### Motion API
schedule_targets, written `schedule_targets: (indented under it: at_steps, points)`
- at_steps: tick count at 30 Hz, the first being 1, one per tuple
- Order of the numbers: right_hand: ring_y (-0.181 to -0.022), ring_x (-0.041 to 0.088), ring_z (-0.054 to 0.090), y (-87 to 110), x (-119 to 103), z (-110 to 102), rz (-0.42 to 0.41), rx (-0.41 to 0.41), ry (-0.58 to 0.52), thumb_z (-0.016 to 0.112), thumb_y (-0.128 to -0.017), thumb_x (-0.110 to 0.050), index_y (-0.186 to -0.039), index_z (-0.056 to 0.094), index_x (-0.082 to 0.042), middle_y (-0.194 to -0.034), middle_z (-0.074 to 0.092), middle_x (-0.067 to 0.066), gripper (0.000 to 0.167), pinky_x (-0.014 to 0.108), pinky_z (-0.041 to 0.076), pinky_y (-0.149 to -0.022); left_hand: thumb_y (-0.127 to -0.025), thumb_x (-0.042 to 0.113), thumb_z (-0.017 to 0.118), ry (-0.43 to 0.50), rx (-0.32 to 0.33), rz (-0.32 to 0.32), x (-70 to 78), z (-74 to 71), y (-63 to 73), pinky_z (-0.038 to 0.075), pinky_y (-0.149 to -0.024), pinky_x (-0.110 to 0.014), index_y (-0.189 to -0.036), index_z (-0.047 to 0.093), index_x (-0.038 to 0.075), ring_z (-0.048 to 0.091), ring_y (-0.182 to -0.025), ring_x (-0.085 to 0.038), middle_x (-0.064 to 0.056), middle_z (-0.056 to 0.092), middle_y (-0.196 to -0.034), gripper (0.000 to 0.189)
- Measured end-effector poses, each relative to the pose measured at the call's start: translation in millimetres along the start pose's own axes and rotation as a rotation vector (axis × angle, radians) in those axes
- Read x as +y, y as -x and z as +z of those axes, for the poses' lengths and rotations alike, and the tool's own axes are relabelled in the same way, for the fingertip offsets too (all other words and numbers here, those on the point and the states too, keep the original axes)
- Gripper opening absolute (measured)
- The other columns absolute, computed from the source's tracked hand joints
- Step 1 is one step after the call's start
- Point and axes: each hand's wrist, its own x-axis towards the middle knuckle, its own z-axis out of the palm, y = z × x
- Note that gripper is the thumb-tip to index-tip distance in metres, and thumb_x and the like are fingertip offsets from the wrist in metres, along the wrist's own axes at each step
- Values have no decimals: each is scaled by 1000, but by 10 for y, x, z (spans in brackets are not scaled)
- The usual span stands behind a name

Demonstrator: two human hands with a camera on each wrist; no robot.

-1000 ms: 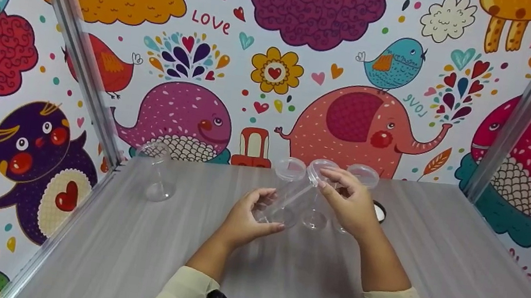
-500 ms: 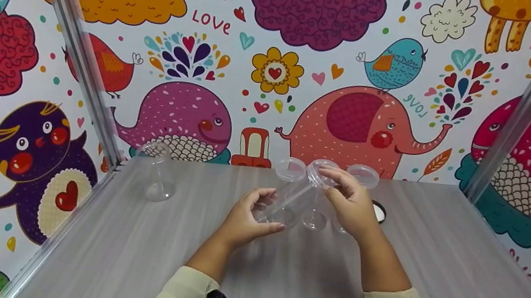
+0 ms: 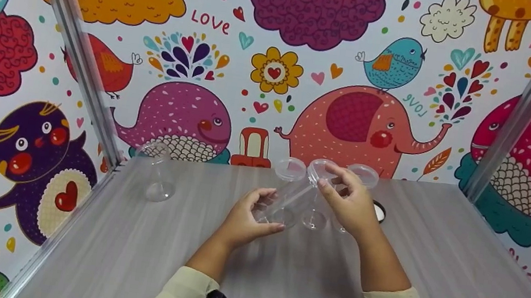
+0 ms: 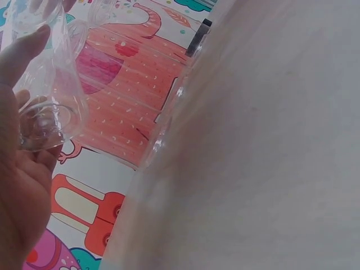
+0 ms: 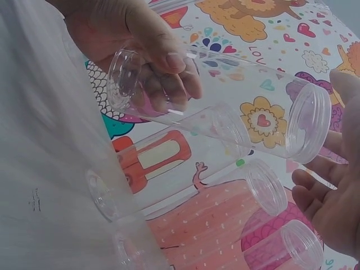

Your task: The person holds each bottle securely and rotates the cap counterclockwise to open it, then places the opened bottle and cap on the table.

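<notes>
A clear plastic jar (image 3: 291,198) is held tilted above the table, its screw lid (image 5: 309,124) end up and to the right. My left hand (image 3: 244,221) grips the base end, thumb on the near side and fingers seen through the clear wall in the right wrist view. Around the clear lid lie the thumb and fingers of my right hand (image 3: 352,207). Several similar lidded jars stand upright in a row behind, among them a left one (image 3: 289,170) and a right one (image 3: 364,176), partly hidden by the right hand.
Another clear container (image 3: 157,178) stands apart at the left of the grey table (image 3: 126,254). A black-rimmed white disc (image 3: 379,213) shows behind the right hand. A patterned wall (image 3: 270,113) and metal posts (image 3: 86,56) border the table.
My right hand's fingers and thumb shift slightly around the lid, sliding back and then forward again. The left hand and the tilted jar stay in place.
</notes>
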Motion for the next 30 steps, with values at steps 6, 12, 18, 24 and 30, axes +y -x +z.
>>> schedule_targets:
  at_steps: [6, 12, 18, 24, 30]
  points:
    - [-101, 23, 62, -1, -4, 13, -20, 11, 40, 72, -101, -46, -140, 70, -22, -126, 68, 5, 46, 33, 59, -86, -79, 41, 95, 3, 0, 6, 7, 1, 3, 56, -111, -55, -148, 56, 29, 62, -127, -24, 2, 64, -141, 80]
    - [-104, 22, 62, 1, -9, 5, -38, -4, 5, 73, -101, -41, -138, 72, -23, -134, 69, 4, 41, 26, 58, -86, -77, 46, 95, 5, 2, 4, -10, 2, 4, 55, -112, -56, -149, 56, 30, 62, -129, -27, 3, 64, -142, 83]
    - [-116, 25, 64, 6, 12, -10, -50, -38, -45, 71, -103, -36, -142, 70, -25, -151, 63, 2, 41, 27, 62, -92, -75, 55, 94, 3, 2, -7, -25, 4, 7, 53, -114, -61, -149, 55, 32, 61, -131, -28, 4, 64, -143, 86]
    - [-144, 30, 58, 3, 45, -17, -70, -59, -80, 69, -104, -30, -145, 69, -25, -158, 60, 4, 41, 50, 51, -119, -78, 47, 94, 9, 2, -9, -28, 3, -4, 51, -114, -64, -149, 55, 29, 61, -132, -32, 1, 64, -142, 83]
    - [-149, 32, 55, -2, 57, -16, -76, -71, -108, 66, -104, -22, -145, 68, -23, -158, 59, 5, 41, 52, 48, -120, -77, 48, 94, 21, 1, -18, -29, 2, -3, 51, -115, -64, -149, 55, 29, 60, -133, -35, 1, 64, -143, 84]
